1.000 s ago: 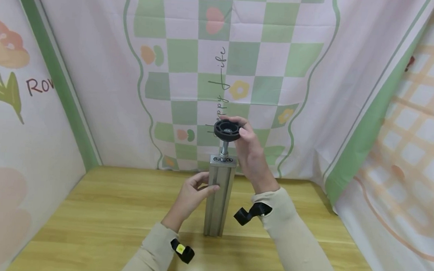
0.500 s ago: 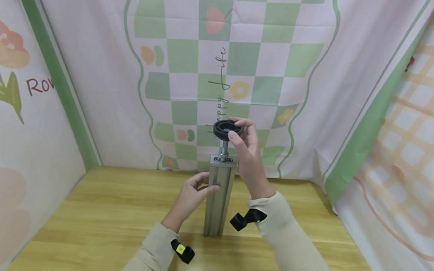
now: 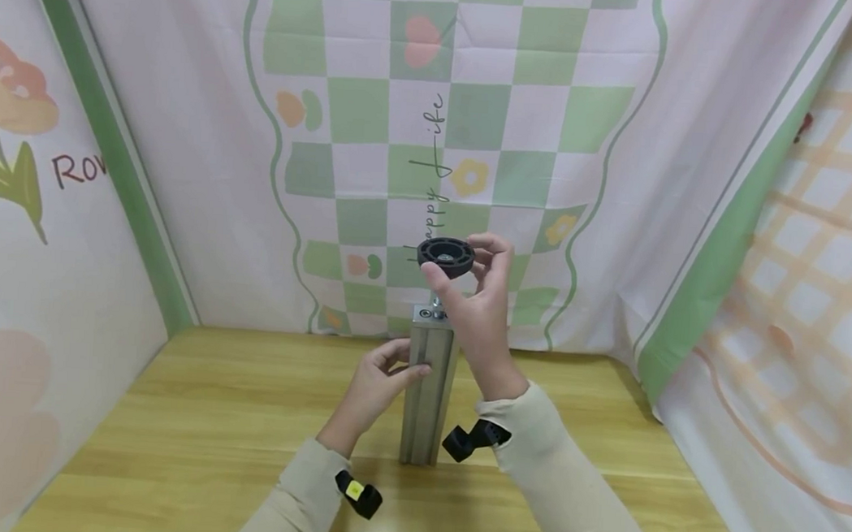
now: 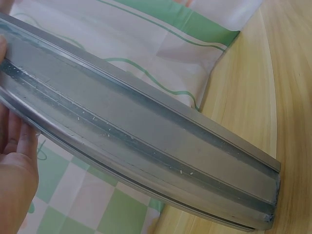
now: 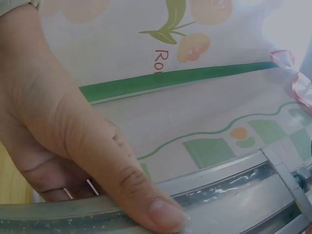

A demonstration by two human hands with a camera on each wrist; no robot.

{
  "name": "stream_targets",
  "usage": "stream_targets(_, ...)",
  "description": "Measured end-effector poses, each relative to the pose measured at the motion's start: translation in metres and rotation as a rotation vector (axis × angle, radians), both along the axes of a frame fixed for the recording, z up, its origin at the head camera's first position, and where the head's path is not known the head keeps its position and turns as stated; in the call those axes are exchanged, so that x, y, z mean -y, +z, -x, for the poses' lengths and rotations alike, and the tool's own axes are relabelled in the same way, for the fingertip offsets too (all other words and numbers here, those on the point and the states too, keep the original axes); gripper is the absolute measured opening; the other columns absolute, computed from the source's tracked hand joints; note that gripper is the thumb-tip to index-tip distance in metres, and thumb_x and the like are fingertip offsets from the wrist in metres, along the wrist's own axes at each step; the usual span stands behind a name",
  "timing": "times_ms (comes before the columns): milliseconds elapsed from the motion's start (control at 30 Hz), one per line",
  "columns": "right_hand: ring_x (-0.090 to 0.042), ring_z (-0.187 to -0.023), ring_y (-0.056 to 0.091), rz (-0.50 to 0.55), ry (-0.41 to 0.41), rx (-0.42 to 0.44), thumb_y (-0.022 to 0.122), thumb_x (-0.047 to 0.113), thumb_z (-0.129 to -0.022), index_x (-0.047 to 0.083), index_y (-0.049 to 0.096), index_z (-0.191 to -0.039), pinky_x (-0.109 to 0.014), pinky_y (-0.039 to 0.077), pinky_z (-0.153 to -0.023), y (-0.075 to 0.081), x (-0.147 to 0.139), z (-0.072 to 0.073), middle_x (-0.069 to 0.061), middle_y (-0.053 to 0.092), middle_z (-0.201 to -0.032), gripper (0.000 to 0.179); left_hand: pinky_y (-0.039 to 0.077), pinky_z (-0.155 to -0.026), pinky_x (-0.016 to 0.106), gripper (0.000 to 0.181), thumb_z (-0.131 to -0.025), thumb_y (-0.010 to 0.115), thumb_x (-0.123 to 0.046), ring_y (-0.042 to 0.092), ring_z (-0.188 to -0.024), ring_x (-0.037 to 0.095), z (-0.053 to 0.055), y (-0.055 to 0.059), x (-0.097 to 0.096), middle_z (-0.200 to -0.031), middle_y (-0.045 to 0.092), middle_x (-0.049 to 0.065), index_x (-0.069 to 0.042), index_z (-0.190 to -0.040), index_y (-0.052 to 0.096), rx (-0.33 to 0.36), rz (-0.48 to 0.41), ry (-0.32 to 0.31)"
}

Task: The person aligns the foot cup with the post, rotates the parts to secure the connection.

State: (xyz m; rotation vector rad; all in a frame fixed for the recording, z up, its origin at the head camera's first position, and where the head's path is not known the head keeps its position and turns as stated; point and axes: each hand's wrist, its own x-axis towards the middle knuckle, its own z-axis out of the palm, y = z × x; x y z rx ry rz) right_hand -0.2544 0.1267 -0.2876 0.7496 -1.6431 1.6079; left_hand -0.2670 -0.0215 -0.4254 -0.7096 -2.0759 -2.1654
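A silver aluminium profile (image 3: 423, 404) stands upright on the wooden table, its grooved face showing in the left wrist view. On its top end plate, a metal stud (image 3: 435, 300) carries a black round levelling foot (image 3: 459, 268). My right hand (image 3: 483, 314) holds the foot's edge, thumb at the near rim and bent fingers at the right side. Part of the stud is hidden behind that hand. My left hand (image 3: 377, 381) grips the profile's upper part, thumb across the near face. The right wrist view shows this left hand (image 5: 92, 141) with its thumb pressed on the metal.
The wooden table (image 3: 241, 417) ends at a checked curtain (image 3: 479, 115) behind the profile. Printed cloths hang on the left (image 3: 52, 276) and right (image 3: 796, 321). Black camera mounts (image 3: 475, 440) sit on both wrists.
My right thumb has swept left along the near rim of the foot, and the right wrist has shifted left and slightly down. My left hand and the profile stay put.
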Motion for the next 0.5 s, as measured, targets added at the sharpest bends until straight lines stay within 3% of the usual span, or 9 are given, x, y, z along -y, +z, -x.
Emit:
stream_targets(100, -0.024, -0.127, 0.041, -0.007, 0.027, 0.023, 0.067, 0.049, -0.091, 0.008, 0.034, -0.145, -0.046, 0.03, -0.111, -0.001, -0.001, 0.0, -0.004, 0.039, -0.142, 0.076, 0.049, -0.102, 0.036, 0.046, -0.085, 0.081, -0.039, 0.061, -0.111, 0.023, 0.0, -0.001, 0.0, -0.115, 0.066, 0.006, -0.015, -0.123, 0.069, -0.003, 0.004, 0.002)
stream_targets(167, -0.023, -0.136, 0.036, -0.016, 0.066, 0.063, 0.057, 0.052, -0.095, 0.012, 0.029, -0.152, -0.049, 0.026, -0.114, -0.001, -0.004, 0.0, 0.0, 0.035, -0.15, 0.075, 0.049, -0.102, 0.035, 0.046, -0.086, 0.081, -0.038, 0.061, -0.111, 0.023, 0.001, -0.001, -0.001, -0.114, 0.067, 0.006, -0.014, -0.123, 0.069, -0.005, 0.002, 0.001)
stream_targets(267, -0.023, -0.144, 0.03, -0.024, 0.178, 0.129, 0.038, 0.049, -0.102, 0.017, 0.024, -0.157, -0.053, 0.016, -0.118, 0.002, -0.007, 0.003, 0.001, 0.033, -0.157, 0.065, 0.049, -0.102, 0.035, 0.045, -0.086, 0.081, -0.037, 0.061, -0.111, 0.023, 0.001, -0.001, -0.001, -0.114, 0.067, 0.006, -0.014, -0.123, 0.069, -0.003, 0.0, 0.002)
stream_targets(367, -0.025, -0.145, 0.031, -0.035, 0.295, 0.17, 0.024, 0.048, -0.105, 0.017, 0.026, -0.158, -0.053, 0.009, -0.119, 0.005, -0.011, 0.007, -0.007, 0.038, -0.157, 0.061, 0.049, -0.102, 0.034, 0.045, -0.085, 0.082, -0.036, 0.061, -0.111, 0.023, 0.001, -0.001, -0.001, -0.115, 0.067, 0.006, -0.014, -0.122, 0.069, -0.002, 0.0, 0.005)
stream_targets(500, -0.024, -0.144, 0.034, -0.029, 0.443, 0.212, 0.016, 0.048, -0.107, 0.012, 0.029, -0.157, -0.054, 0.01, -0.119, 0.008, -0.014, 0.012, -0.014, 0.041, -0.155, 0.063, 0.049, -0.102, 0.035, 0.045, -0.086, 0.081, -0.035, 0.061, -0.111, 0.024, 0.001, -0.001, -0.001, -0.115, 0.066, 0.007, -0.013, -0.123, 0.068, -0.006, -0.005, 0.002)
